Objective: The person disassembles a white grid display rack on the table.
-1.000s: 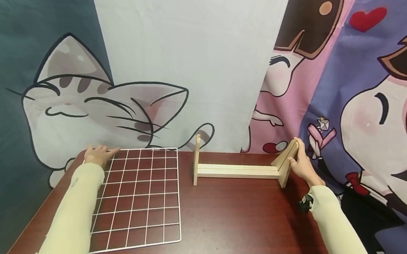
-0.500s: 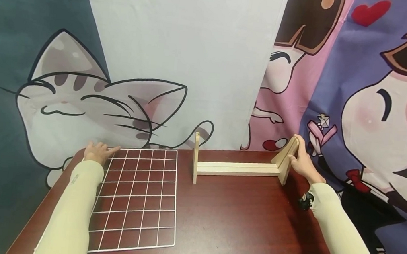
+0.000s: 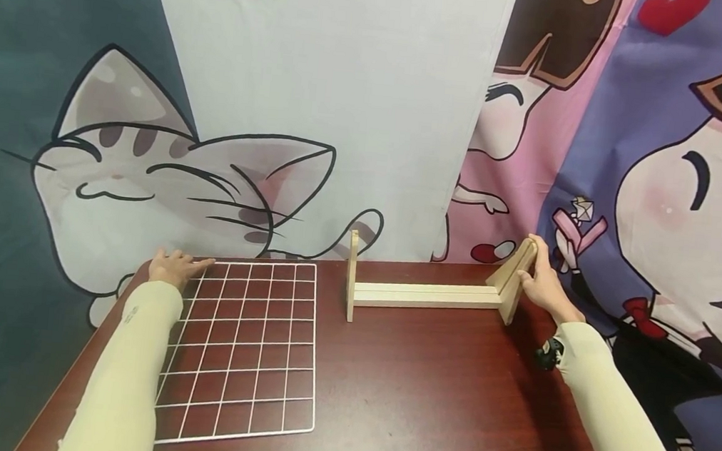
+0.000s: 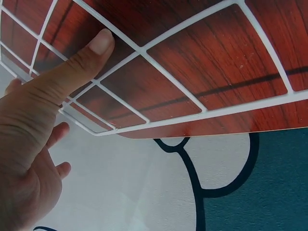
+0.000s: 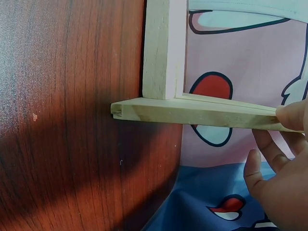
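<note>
A white wire grid panel (image 3: 240, 351) lies on the left part of the reddish-brown table. My left hand (image 3: 170, 267) rests at its far left corner. In the left wrist view the straight thumb (image 4: 89, 55) lies over the grid wires, while the other fingers are spread past its edge. Farther right stands a low wooden rack (image 3: 426, 296) with two upright ends joined by a crossbar. My right hand (image 3: 544, 281) holds the top of its right end piece, the thumb on one side and fingers on the other, as the right wrist view shows.
The dark wood table (image 3: 423, 403) ends at a printed cloth backdrop (image 3: 348, 74) with cartoon figures, close behind the grid and rack. The rack's left upright (image 3: 351, 275) stands a short gap to the right of the grid. A dark wristband (image 3: 548, 353) is on the right wrist.
The grid's near right corner has shifted slightly left since a second ago. Both hands keep their places on the grid and the rack; the head view has tilted a little.
</note>
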`<control>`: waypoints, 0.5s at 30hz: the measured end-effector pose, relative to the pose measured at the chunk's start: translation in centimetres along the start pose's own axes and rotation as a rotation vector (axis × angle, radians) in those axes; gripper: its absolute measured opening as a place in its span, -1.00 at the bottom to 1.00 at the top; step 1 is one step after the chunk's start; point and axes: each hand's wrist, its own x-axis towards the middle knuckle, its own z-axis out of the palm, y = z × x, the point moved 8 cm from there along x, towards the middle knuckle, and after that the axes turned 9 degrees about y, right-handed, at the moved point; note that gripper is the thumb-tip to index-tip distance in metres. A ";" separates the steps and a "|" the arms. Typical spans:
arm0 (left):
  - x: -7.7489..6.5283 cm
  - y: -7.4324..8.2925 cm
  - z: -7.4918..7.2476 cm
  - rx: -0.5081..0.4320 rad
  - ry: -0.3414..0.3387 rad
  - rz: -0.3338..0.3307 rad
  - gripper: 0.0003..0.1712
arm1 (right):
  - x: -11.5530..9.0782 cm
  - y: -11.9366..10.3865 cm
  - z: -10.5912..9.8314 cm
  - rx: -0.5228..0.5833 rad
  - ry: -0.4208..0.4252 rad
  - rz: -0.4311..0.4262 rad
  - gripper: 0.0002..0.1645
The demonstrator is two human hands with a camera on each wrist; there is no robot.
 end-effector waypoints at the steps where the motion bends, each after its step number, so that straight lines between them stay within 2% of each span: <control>1: -0.1 0.0 0.0 -0.001 -0.008 0.000 0.34 | 0.0 0.0 0.0 0.003 -0.001 -0.001 0.02; 4: -0.3 0.0 0.0 -0.009 -0.011 0.007 0.32 | 0.0 0.0 0.2 0.005 -0.004 -0.002 0.03; 9: -0.2 -0.1 -0.2 -0.038 0.023 -0.002 0.28 | 0.0 0.2 0.1 0.001 0.002 0.003 0.02; 12: -0.2 -0.3 -0.2 -0.040 0.005 -0.007 0.23 | 0.1 0.2 0.0 -0.002 0.000 0.005 0.02; 15: -0.1 -0.2 0.1 -0.069 -0.041 -0.011 0.13 | 0.1 0.3 0.2 -0.004 -0.006 0.006 0.01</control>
